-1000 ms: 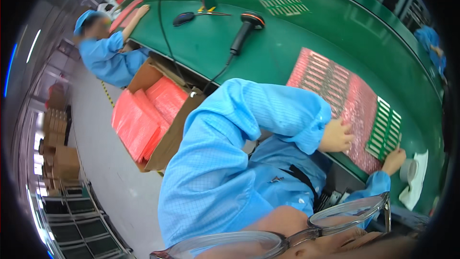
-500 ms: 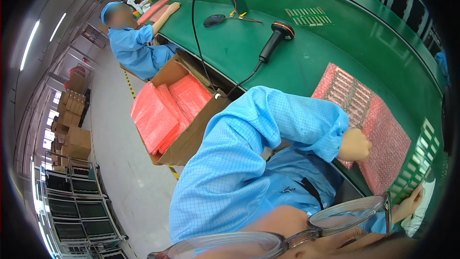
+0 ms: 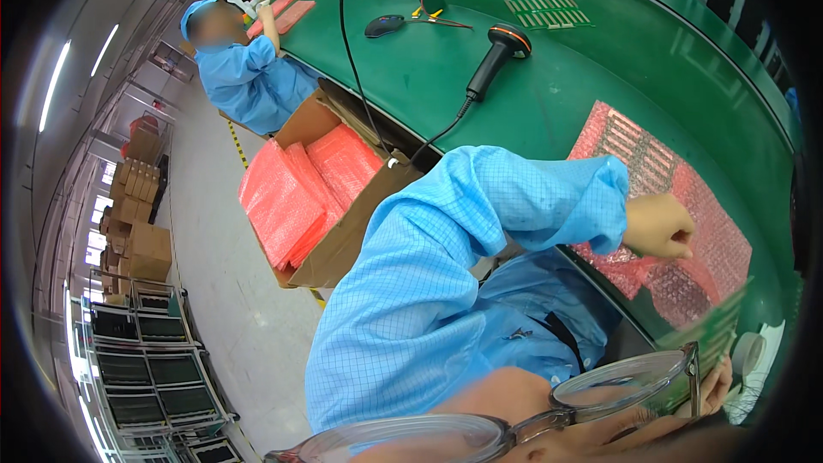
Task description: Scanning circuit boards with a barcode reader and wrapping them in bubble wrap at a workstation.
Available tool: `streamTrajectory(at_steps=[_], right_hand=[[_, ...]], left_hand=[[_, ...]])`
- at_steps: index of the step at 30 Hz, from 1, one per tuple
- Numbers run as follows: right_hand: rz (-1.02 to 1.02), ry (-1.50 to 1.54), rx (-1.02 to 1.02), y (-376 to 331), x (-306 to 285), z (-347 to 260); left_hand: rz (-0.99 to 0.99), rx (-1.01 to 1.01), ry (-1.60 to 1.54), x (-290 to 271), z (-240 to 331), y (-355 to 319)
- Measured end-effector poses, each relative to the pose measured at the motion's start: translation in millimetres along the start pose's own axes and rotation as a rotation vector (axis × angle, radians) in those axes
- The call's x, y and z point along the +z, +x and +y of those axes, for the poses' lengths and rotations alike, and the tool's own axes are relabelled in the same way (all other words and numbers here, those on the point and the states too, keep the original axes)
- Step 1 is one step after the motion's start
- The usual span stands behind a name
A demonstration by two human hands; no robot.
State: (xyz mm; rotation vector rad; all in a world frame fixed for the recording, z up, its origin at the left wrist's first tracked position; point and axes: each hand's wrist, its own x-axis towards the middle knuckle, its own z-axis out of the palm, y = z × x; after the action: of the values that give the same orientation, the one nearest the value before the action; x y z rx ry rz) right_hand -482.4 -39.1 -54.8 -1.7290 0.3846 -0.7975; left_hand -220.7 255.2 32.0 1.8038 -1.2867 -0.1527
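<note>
My left hand (image 3: 660, 227) is closed, its fingers curled on the pink bubble-wrap bag (image 3: 707, 214) at the right of the green table. A slotted panel (image 3: 641, 153) shows at the far end of the bubble wrap; I cannot tell whether it lies on or inside it. At the lower right, my right hand (image 3: 716, 384) grips a green circuit board panel (image 3: 707, 330), blurred by motion and tilted up beside the bag. Eyeglasses hide part of this hand.
A handheld barcode scanner (image 3: 497, 60), a black mouse (image 3: 385, 27) and another circuit board panel (image 3: 549, 13) lie on the green table (image 3: 570, 69). Left of it stands a cardboard box (image 3: 360, 219) of pink bubble-wrap bags (image 3: 287, 197). A co-worker (image 3: 249, 69) sits at the far left.
My left hand has moved right and slightly away, and the bubble wrap's near edge has lifted. The panel in my right hand has swung lower. The co-worker's arm has drawn back.
</note>
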Motion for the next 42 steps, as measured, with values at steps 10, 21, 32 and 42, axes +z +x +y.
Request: streamTrajectory(at_steps=[10,21,32,42], right_hand=[[-0.18,-0.156,0.13,-35.4,121.2,-97.6],[-0.146,-0.485,0.085,-51.6,93.9,-59.9],[0.218,-0.529,0.039,-40.0,62.7,18.1],[0.107,-0.762,-0.022,-69.0,99.4,-77.1]], left_hand=[[-0.065,0.03,-0.046,-25.3,12.9,13.8],[0.194,0.245,0.223,-13.9,13.6,11.2],[0.268,0.289,0.275,-23.0,14.4,6.9],[0.3,0.351,0.328,-5.7,11.8,6.8]])
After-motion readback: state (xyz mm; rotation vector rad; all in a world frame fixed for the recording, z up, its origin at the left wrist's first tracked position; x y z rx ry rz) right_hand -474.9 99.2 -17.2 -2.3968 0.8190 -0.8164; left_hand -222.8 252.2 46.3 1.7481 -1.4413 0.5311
